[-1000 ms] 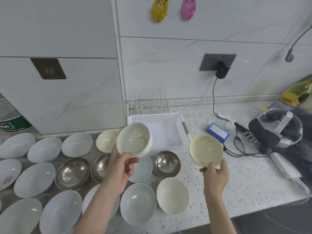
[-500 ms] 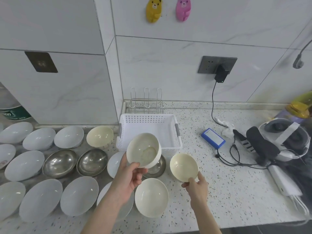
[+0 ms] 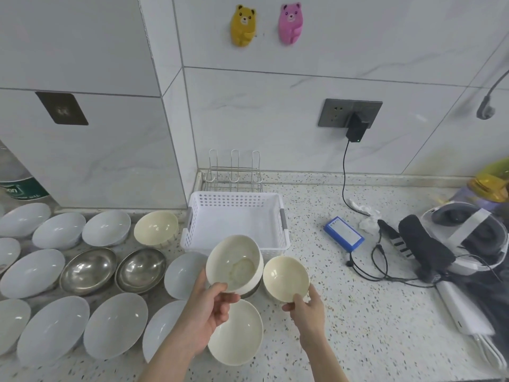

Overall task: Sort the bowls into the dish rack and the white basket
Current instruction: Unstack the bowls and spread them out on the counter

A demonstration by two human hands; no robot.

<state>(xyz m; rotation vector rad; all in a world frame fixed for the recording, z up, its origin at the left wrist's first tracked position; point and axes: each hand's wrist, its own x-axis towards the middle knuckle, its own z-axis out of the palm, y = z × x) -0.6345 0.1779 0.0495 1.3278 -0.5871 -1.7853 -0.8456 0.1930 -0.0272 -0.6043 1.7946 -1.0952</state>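
My left hand [image 3: 205,307] grips a cream bowl [image 3: 234,261] by its near rim and holds it tilted just in front of the white basket [image 3: 275,199]. My right hand [image 3: 308,306] pinches the rim of a smaller cream bowl [image 3: 285,277] right beside it. The basket has nothing in it. Behind the basket, against the wall, stands the wire dish rack [image 3: 234,175], also bare. Another cream bowl [image 3: 237,332] lies on the counter below my hands. A steel bowl is mostly hidden under the left-hand bowl.
Several white bowls [image 3: 52,329], two steel bowls [image 3: 140,268] and a cream bowl [image 3: 155,227] cover the counter at left. A blue box [image 3: 344,234], cables, a headset [image 3: 468,232] and a white power bank [image 3: 462,307] lie at right.
Both hands have come down and toward each other with their bowls, now side by side in front of the basket. The view has tilted and shifted.
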